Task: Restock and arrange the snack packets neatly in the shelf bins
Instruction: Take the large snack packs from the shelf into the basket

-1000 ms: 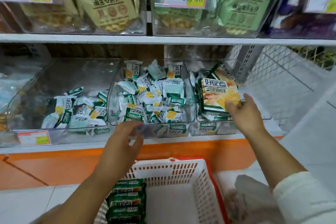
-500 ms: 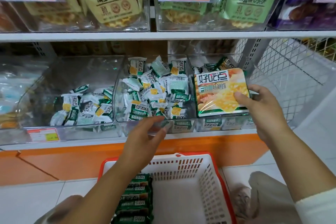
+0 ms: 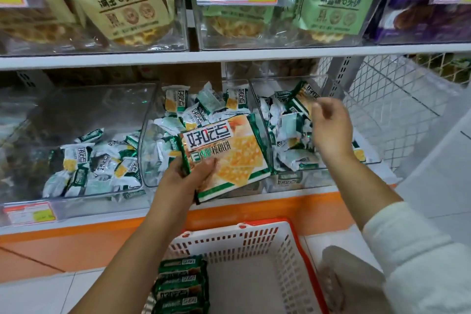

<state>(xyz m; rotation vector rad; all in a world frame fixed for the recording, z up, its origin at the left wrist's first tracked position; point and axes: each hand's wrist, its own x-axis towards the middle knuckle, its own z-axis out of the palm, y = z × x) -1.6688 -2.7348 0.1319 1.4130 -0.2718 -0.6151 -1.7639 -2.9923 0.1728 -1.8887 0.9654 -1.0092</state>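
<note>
1. Progress: the left bin (image 3: 84, 104) is only partly filled with small packets (image 3: 76, 160); the middle bin (image 3: 149, 140) and the right bin (image 3: 331, 86) hold more, but all lie in disorder; a stack of packets (image 3: 181, 283) waits in the basket (image 3: 254, 227); I judge that most of the restocking and arranging is left.
2. The large packet (image 3: 229, 155) is tilted in front of the middle bin; the left hand (image 3: 183, 181) grips its lower left corner, thumb pressed on the printed face, the other fingers curled beneath.
3. The right hand (image 3: 328, 130) is over the right bin, fingers loosely curled near an upright packet (image 3: 303, 99); I cannot tell if they pinch it.
</note>
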